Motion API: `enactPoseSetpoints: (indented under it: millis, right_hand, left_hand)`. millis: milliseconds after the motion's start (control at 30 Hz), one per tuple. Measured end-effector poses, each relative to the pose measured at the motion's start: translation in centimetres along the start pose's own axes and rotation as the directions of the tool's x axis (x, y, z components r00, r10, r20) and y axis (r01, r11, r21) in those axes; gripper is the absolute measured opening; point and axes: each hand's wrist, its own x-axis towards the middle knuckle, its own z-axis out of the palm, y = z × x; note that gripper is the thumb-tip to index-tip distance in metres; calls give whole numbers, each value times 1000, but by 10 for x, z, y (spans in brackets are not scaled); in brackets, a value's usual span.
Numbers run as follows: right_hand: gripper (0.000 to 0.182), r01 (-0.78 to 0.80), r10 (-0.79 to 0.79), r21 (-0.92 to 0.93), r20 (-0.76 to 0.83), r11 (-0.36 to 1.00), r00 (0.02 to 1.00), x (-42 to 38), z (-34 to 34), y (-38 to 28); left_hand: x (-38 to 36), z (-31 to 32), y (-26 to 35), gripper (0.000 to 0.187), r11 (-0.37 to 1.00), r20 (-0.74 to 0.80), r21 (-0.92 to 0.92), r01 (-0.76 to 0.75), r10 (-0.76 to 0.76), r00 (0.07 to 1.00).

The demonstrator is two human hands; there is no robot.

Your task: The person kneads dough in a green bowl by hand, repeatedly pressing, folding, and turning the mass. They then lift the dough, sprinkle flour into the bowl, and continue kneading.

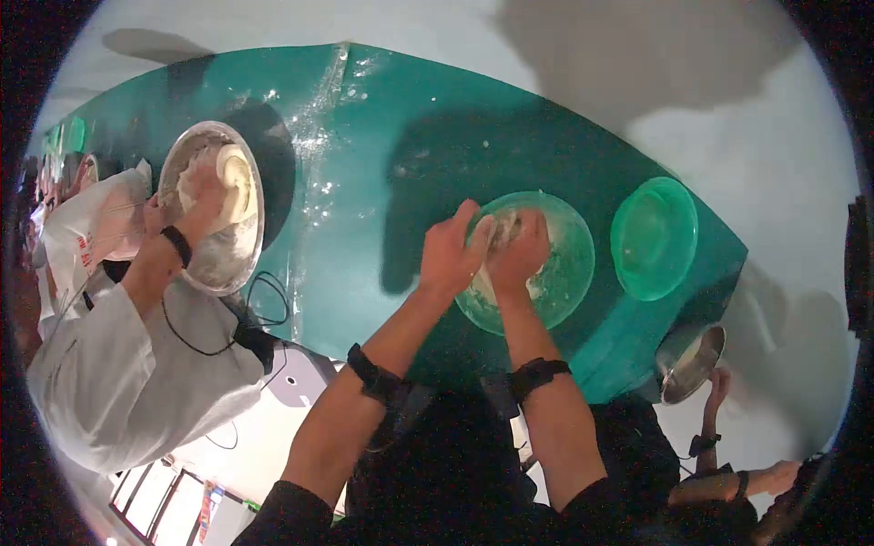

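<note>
A translucent green bowl (pixel 572 296) stands on the green table in front of me, with pale, floury dough (pixel 503 232) inside. My left hand (pixel 448 253) is closed on the bowl's left rim, its thumb reaching over the inside edge next to the dough. Inside the bowl, my right hand (pixel 519 250) is curled into a fist and presses into the dough. The fingers of that hand are mostly hidden from above. Flour and dough smears cling to the bowl's inner wall.
A second green bowl (pixel 654 241) stands to the right. At left, another person's hand (pixel 202 196) works dough in a steel bowl (pixel 257 241). At lower right, a person's hand (pixel 717 387) is by a metal bowl (pixel 694 366). Flour marks the table (pixel 364 118).
</note>
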Motion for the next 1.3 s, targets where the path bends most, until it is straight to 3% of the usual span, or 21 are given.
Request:
enactPoseSetpoints:
  millis: [33, 67, 167, 233, 300, 367, 433, 500, 600, 633, 667, 700, 800, 900, 1067, 1133, 1200, 1300]
  right_hand:
    - [27, -132, 131, -1, -25, 991, 991, 4, -3, -6]
    - [29, -260, 260, 2, -46, 966, 965, 7, -7, -10]
    - [40, -496, 507, 303, 48, 814, 861, 7, -11, 3]
    - [46, -474, 442, 243, 174, 846, 880, 1, -18, 14]
    - [51, -555, 465, 381, 308, 739, 830, -18, -23, 29]
    - [54, -668, 504, 646, 466, 369, 728, -33, -19, 57]
    - [57, -720, 550, 642, 512, 264, 659, -31, -35, 56]
    - [56, -748, 592, 650, 552, 136, 587, -20, -50, 47]
    - [39, -770, 497, 562, 597, 301, 630, -1, -70, 21]
    - [41, -654, 395, 384, 565, 652, 724, 0, -74, 24]
    - [44, -416, 263, 157, 568, 896, 780, -2, -83, 31]
    - [47, -95, 124, -79, 604, 992, 787, -7, -91, 35]
    - [44, 194, 9, -261, 616, 946, 787, -41, -119, 24]
    - [59, -97, 210, -198, 698, 975, 684, -45, -119, 16]
    - [65, -234, 196, -32, 663, 972, 722, -14, -125, -2]
    - [67, -166, 113, 26, 625, 986, 772, -4, -122, 4]
    - [67, 19, -51, 63, 556, 998, 830, 2, -118, 14]
    - [64, 10, -77, 118, 582, 993, 810, 10, -120, 3]
  left_hand:
    - [-3, 0, -1, 23, 999, 12, 29, -14, 13, 1000]
    - [-13, 2, 1, 23, 997, -35, 49, 64, -63, 997]
    - [-45, 10, 9, 23, 960, -133, 54, 275, -266, 955]
    - [-52, 13, 18, 22, 925, -143, -5, 381, -377, 915]
    - [-47, 5, 16, 22, 948, -51, -22, 318, -319, 946]
    - [-38, 1, 13, 23, 969, -14, -5, 248, -248, 969]
    - [-37, -2, 8, 23, 983, -10, 55, 175, -175, 985]
    - [-36, -2, 8, 22, 977, 8, 70, 199, -200, 980]
    - [-33, -1, 12, 22, 971, 19, 83, 225, -228, 974]
    - [-32, -2, 12, 22, 968, 19, 92, 234, -237, 971]
    - [-32, -3, 11, 22, 968, 22, 87, 237, -239, 971]
    - [-32, -3, 11, 23, 968, 25, 82, 239, -241, 970]
    - [-33, 1, 8, 22, 970, 7, 70, 232, -234, 972]
    - [-33, 4, 7, 22, 968, 14, 78, 237, -239, 971]
    - [-31, 2, 6, 22, 957, 66, 122, 265, -274, 959]
    - [-29, -2, 7, 22, 950, 76, 128, 284, -295, 953]
    - [-29, -1, 9, 21, 952, 98, 113, 285, -296, 950]
    - [-27, 0, 14, 20, 963, 96, 96, 251, -259, 961]
